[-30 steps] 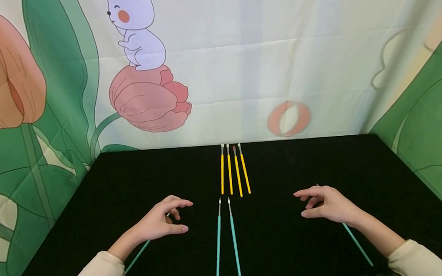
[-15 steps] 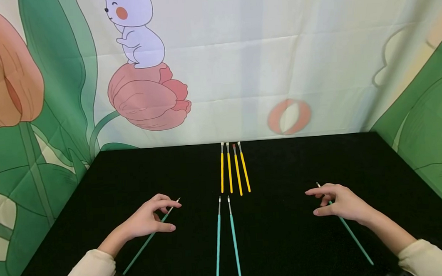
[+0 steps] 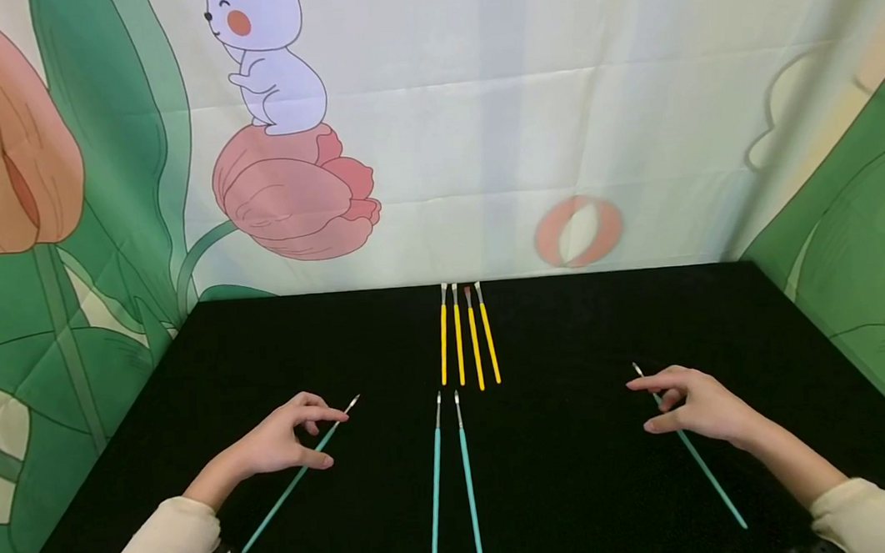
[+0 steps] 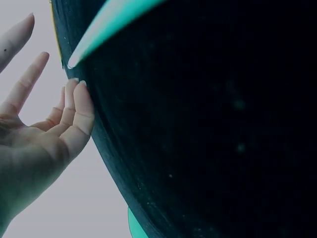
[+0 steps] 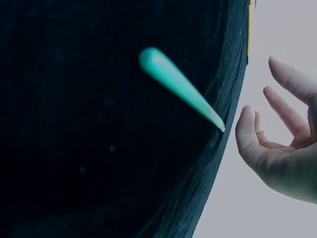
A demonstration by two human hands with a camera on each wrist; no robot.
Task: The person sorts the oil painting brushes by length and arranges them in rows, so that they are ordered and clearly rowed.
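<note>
In the head view, my left hand (image 3: 282,439) hovers with loosely bent fingers over a teal-handled paintbrush (image 3: 284,491) that lies slantwise on the black table. Its tip pokes out beyond my index finger. On the other side my right hand (image 3: 705,405), also holding nothing, is above another teal paintbrush (image 3: 712,478), slanted the opposite way. Both wrist views show bent fingers with nothing between them, the left paintbrush (image 4: 109,27) and the right paintbrush (image 5: 183,89) apart from them. Between the hands lie two more teal paintbrushes, a left one (image 3: 436,494) and a right one (image 3: 470,492), nearly parallel.
Several yellow-handled paintbrushes (image 3: 458,342) lie in a row at the back middle of the black table (image 3: 574,487), bristles toward the curtain. A printed curtain (image 3: 435,143) with tulips and a white animal rises behind the table edge.
Both hands have drawn outward, away from each other and from the middle brushes. More of the two slanted teal paintbrushes now shows. The brushes lie as before; the head view shifted slightly.
</note>
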